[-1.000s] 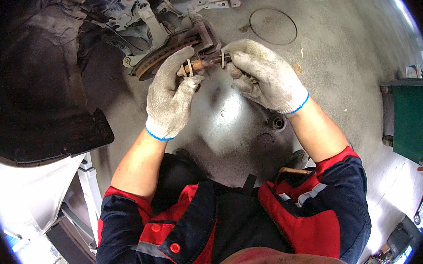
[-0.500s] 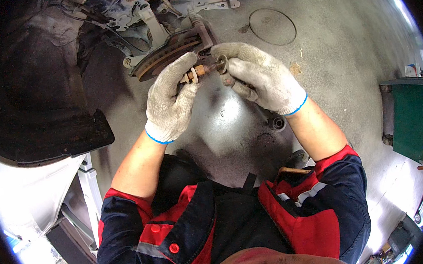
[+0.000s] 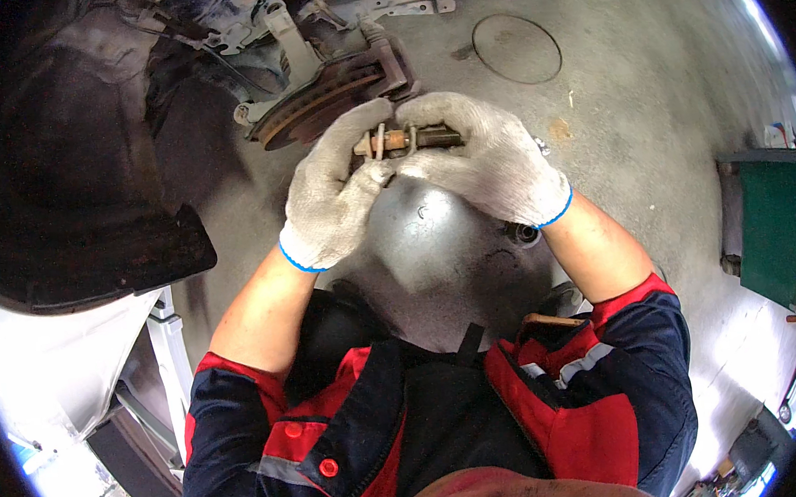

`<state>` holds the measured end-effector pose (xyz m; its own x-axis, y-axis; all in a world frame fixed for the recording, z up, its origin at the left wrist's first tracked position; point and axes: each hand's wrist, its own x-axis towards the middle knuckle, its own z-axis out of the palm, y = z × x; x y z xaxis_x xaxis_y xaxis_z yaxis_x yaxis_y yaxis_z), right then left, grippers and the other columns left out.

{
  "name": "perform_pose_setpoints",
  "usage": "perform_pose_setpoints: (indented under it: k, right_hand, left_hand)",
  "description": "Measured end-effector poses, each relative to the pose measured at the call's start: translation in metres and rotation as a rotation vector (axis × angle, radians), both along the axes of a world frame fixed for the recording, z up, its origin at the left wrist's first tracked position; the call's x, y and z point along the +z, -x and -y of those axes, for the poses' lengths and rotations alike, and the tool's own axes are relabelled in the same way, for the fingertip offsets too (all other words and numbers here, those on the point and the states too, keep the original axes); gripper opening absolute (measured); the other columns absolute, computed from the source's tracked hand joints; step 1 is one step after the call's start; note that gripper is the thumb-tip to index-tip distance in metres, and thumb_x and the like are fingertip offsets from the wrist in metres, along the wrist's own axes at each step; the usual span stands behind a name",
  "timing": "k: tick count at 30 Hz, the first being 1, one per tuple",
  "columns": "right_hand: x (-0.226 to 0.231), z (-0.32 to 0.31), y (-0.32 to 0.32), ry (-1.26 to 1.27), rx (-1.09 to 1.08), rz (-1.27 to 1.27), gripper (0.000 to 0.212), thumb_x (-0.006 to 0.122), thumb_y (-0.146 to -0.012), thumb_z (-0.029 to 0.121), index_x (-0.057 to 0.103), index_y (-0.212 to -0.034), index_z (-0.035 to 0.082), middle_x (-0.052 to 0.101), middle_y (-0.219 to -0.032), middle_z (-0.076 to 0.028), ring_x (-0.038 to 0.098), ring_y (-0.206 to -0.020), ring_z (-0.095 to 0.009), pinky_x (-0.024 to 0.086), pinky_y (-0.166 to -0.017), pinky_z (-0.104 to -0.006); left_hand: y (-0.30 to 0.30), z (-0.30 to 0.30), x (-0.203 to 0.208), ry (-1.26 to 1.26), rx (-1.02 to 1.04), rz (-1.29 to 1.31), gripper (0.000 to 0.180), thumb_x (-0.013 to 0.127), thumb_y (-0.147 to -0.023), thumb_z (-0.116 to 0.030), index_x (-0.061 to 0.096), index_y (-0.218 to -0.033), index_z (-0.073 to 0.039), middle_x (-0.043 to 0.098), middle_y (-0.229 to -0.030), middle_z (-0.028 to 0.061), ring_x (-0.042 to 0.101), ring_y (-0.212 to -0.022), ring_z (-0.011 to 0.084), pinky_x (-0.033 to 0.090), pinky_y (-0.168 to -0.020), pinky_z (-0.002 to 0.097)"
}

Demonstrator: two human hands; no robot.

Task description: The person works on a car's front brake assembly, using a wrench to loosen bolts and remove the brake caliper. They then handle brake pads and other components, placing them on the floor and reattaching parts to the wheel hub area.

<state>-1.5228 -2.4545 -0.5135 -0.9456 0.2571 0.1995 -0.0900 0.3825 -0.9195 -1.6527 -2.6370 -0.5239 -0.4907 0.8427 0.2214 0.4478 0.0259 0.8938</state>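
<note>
Nearest me, my red and navy jacket [image 3: 410, 423] filled the lower view, sleeves pushed up. My left hand [image 3: 330, 198] and right hand [image 3: 489, 164], both in white knit gloves, were closed around a rusty brake pad [image 3: 406, 140], pinching it from either end just in front of me. I judged the step needed a firm, even grip, thumbs steadying the thin wire clips so they seated squarely and did not spring off. Beyond my hands sat the rusty brake disc [image 3: 314, 107], with the grey concrete floor [image 3: 627, 94] behind. My fingers covered most of the pad, so I could not tell its wear or how the clips hooked on.
</note>
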Motion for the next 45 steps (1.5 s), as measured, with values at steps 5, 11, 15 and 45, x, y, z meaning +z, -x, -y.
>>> perform_pose_setpoints:
  k: [5,11,15,45]
  right_hand:
    - [0.001,-0.008,-0.002,-0.145,0.044,0.056,0.036,0.076,-0.090,0.022,0.068,-0.117,0.000,0.071,-0.111,-0.020,0.070,-0.103,-0.033,0.055,-0.088,-0.0395]
    - [-0.008,-0.011,-0.001,-0.212,0.094,0.126,0.040,0.075,-0.089,0.021,0.067,-0.122,0.000,0.070,-0.110,-0.022,0.070,-0.101,-0.036,0.055,-0.087,-0.0407]
    - [-0.016,-0.006,0.004,-0.328,0.042,0.078,0.041,0.075,-0.089,0.021,0.067,-0.123,0.000,0.071,-0.107,-0.022,0.070,-0.101,-0.037,0.055,-0.088,-0.0410]
    - [-0.206,-0.050,-0.008,-0.491,-0.219,1.066,0.050,0.053,-0.099,0.044,0.064,-0.128,0.005,0.067,-0.119,-0.028,0.064,-0.115,-0.044,0.049,-0.103,-0.0499]
  left_hand:
    - [0.003,-0.011,0.012,0.074,-0.032,-0.384,0.042,0.061,-0.099,-0.016,0.055,-0.136,0.003,0.068,-0.117,0.0246,0.069,-0.106,0.0402,0.056,-0.091,0.0430]
    - [0.003,-0.006,0.011,0.261,-0.070,-0.251,0.047,0.063,-0.093,-0.011,0.053,-0.138,-0.001,0.064,-0.126,0.0257,0.063,-0.116,0.0437,0.052,-0.097,0.0461]
    - [0.006,-0.005,0.010,0.346,-0.067,-0.197,0.046,0.062,-0.094,-0.014,0.052,-0.138,-0.003,0.067,-0.116,0.0259,0.064,-0.110,0.0443,0.053,-0.091,0.0477]
    - [0.117,0.017,0.032,0.334,0.275,-0.559,0.048,0.061,-0.100,-0.040,0.062,-0.134,-0.005,0.070,-0.121,0.0203,0.068,-0.111,0.0345,0.053,-0.095,0.0423]
